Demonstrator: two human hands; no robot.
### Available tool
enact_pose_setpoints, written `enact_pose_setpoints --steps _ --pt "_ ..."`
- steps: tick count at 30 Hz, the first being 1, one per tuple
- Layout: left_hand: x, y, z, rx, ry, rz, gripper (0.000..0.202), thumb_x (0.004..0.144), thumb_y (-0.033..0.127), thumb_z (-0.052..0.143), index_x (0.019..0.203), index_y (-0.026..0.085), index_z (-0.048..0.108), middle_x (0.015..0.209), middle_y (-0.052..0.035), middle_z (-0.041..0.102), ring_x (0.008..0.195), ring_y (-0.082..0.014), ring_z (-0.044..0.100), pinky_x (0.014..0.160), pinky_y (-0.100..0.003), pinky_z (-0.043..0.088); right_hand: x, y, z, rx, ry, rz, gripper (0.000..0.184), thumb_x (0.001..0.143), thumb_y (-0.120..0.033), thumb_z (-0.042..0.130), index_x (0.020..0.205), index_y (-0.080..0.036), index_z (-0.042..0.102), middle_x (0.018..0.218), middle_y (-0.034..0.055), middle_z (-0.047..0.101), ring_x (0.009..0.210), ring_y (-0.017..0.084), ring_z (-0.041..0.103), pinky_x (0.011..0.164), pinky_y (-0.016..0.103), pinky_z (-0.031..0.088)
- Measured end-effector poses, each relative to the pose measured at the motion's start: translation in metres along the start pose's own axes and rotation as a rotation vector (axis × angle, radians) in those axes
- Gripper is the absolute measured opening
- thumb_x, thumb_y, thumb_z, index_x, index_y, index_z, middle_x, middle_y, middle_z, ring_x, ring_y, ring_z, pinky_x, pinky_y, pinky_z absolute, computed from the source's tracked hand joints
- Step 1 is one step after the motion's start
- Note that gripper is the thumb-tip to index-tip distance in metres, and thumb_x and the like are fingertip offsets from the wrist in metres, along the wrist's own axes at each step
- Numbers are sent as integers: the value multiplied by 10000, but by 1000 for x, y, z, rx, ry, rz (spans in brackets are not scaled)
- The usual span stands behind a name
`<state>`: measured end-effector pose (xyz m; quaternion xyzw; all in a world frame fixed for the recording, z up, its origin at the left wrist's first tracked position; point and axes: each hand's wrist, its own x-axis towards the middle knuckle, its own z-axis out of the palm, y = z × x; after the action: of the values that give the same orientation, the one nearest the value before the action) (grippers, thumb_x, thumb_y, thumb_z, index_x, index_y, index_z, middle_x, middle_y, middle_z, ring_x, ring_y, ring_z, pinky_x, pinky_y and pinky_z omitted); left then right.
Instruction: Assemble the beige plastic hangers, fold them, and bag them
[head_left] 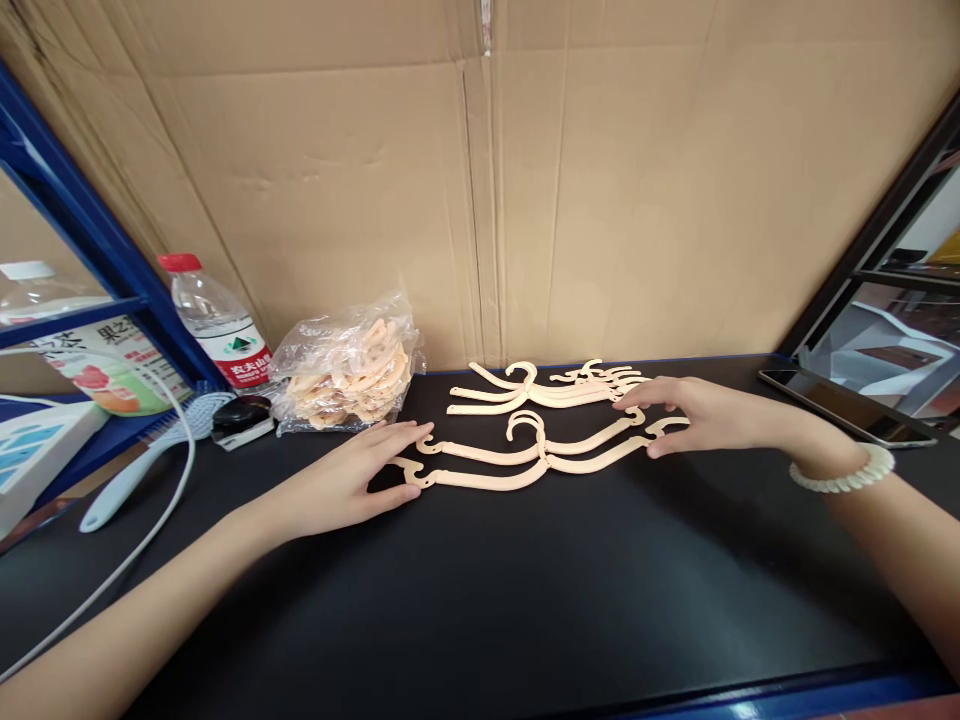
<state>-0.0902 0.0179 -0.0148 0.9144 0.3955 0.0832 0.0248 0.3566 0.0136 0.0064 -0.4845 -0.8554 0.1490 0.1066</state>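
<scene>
Two cream plastic clothes hangers (491, 481) lie side by side on the black tabletop (525, 590), hooks toward the back. My left hand (352, 482) is at their left ends, fingers stretched out and thumb apart, with the hooked end pieces (411, 468) between them. At the right ends, my right hand (694, 415) has its thumb and fingers spread around the end pieces (664, 426). Whether the fingertips press on the plastic I cannot tell. Behind lie more cream hanger parts (491, 397), with several small end pieces (600, 372) at their right.
A clear bag of cream parts (349, 370) stands behind my left hand. To the left are a red-capped bottle (225, 325), a black object (241, 415), a pale blue hairbrush (142, 465) and a white cable (161, 520). A phone (844, 405) lies at right; cardboard (637, 180) walls the back.
</scene>
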Motion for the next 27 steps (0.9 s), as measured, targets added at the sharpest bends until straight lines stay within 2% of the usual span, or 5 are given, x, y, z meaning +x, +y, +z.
enact_pose_setpoints --steps 4,10,20,27 --pt "0 -1 -2 -5 24 36 544 933 527 464 1408 261 450 1366 -75 557 1268 -271 507 1055 -405 426 -4 19 -4 49 -20 33 597 748 -551 663 1244 -219 624 1253 103 615 1160 289 553 962 416 449" --pt "2 -2 0 5 56 78 466 941 529 442 1305 268 570 1312 -73 598 1182 -269 573 1010 -390 473 0 21 3 96 -94 41 586 765 -522 638 1268 -224 604 1279 106 577 1157 273 540 930 390 465" --pt "2 -1 0 23 50 57 461 937 551 433 1253 265 607 1306 -59 605 1183 -272 570 1015 -404 469 0 22 2 65 -100 49 372 800 -424 613 1097 -206 665 1194 90 602 1075 251 573 903 364 459" --pt "3 -1 1 55 60 59 445 952 516 411 1252 248 602 1308 -73 602 1184 -273 564 1021 -404 460 -1 22 1 82 -80 73 382 759 -448 636 1034 -187 676 1132 100 638 1029 263 598 885 364 463"
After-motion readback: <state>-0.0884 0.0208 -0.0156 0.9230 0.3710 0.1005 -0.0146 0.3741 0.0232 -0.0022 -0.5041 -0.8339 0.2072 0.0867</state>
